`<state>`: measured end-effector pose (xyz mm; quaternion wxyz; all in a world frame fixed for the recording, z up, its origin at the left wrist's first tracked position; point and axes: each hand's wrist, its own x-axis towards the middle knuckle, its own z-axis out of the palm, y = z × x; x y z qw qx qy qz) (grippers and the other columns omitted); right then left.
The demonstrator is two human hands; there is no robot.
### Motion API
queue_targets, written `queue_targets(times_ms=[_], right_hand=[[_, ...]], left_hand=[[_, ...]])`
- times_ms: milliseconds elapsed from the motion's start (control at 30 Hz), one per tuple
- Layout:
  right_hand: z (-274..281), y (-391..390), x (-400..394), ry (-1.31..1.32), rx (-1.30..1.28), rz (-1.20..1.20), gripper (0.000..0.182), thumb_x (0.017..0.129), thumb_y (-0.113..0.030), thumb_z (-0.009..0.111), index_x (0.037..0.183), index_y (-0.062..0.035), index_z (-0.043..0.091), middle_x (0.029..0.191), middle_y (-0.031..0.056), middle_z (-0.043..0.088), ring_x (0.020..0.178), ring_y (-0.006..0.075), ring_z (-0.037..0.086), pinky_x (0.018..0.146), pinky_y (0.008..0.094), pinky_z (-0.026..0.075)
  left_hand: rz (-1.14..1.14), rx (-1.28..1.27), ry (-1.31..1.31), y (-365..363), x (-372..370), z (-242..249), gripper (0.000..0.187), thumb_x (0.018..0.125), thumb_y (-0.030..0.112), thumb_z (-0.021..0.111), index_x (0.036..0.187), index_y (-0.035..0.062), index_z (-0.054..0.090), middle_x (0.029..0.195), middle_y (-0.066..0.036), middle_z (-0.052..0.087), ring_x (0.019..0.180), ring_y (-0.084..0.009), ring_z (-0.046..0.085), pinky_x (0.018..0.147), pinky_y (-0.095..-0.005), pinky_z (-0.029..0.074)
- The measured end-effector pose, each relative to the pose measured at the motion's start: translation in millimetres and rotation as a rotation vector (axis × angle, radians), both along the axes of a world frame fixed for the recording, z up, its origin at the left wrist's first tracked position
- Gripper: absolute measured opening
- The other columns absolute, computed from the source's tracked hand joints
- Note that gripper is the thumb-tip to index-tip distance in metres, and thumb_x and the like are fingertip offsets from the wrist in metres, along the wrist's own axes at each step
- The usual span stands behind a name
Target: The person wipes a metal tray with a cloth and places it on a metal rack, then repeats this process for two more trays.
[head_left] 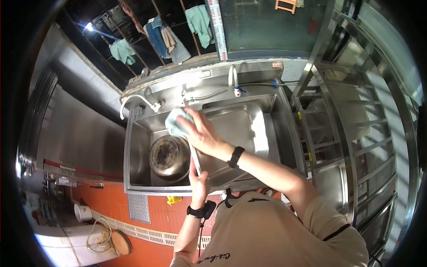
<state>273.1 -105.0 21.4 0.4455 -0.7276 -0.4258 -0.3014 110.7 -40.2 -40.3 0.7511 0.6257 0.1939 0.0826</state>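
My right hand (202, 133) is closed around a pale green cloth (176, 121) and presses it near the upper left corner of a large steel tray (229, 127). The shiny rectangular tray lies over the right side of the sink (138, 151). Lower down, my left hand (199, 181) grips the tray's left edge, its thumb by the bright rim. Just left of that edge, a round metal pot (169, 158) with a stained, darkened bottom sits in the left part of the sink.
Two curved faucets, one at the left (138, 99) and one at the back (233, 78), stand behind the sink. A steel rack (342, 147) rises on the right. Cloths (155, 38) hang on the window bars. A yellow item (174, 200) lies on the red floor.
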Motion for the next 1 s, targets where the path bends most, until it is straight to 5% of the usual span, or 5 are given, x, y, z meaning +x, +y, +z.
queue_targets(times_ms=[133,267,333,500,1000], right_hand=[[-1.6,-31.5,52.2,0.62,0.25,-0.068,0.05,0.078,0.001,0.058,0.124,-0.0153,0.051,0.129,0.0194,0.042,0.107,0.041,0.053,0.082,0.0431,0.053],[-47.2,-103.8,95.1,0.044,-0.396,-0.563,0.046,0.082,-0.004,0.057,0.127,-0.0104,0.048,0.13,0.0213,0.041,0.107,0.0393,0.053,0.082,0.0442,0.052],[-39.1,-124.9,112.1,1.039,-0.031,-0.476,0.042,0.082,-0.002,0.057,0.122,-0.0062,0.048,0.129,0.0228,0.04,0.105,0.0403,0.054,0.081,0.0451,0.052],[-19.5,-135.7,91.5,0.315,0.009,-0.462,0.037,0.074,0.009,0.059,0.104,-0.0112,0.051,0.102,0.0185,0.053,0.095,0.0351,0.054,0.081,0.042,0.047],[-104.7,-3.1,8.7,1.193,0.19,-0.293,0.052,0.082,-0.013,0.061,0.127,-0.0085,0.037,0.122,0.0297,0.038,0.111,0.0407,0.044,0.096,0.0458,0.037]], left_hand=[[0.072,0.111,-0.097,12.1,-12.2,-10.1,0.075,0.073,-0.006,0.049,0.146,0.0021,0.029,0.125,-0.007,0.052,0.106,-0.0141,0.052,0.091,-0.0241,0.041],[0.145,-0.075,-0.11,27.9,-23.4,9.4,0.06,0.077,-0.005,0.05,0.136,0.0033,0.041,0.117,-0.006,0.054,0.102,-0.0152,0.054,0.088,-0.0287,0.045],[0.132,-0.127,-0.141,32.0,-25.9,12.7,0.055,0.079,-0.001,0.053,0.133,0.0048,0.044,0.114,-0.005,0.055,0.1,-0.0154,0.053,0.089,-0.0307,0.044],[0.183,-0.264,0.031,38.2,-23.9,-2.0,0.053,0.087,0.023,0.06,0.133,0.0064,0.043,0.122,-0.008,0.052,0.11,-0.0209,0.051,0.094,-0.0366,0.043],[-0.043,-0.192,0.044,-15.2,-3.9,-5.6,0.061,0.096,0.034,0.056,0.145,0.0071,0.031,0.137,-0.009,0.045,0.124,-0.0177,0.043,0.103,-0.0329,0.036]])
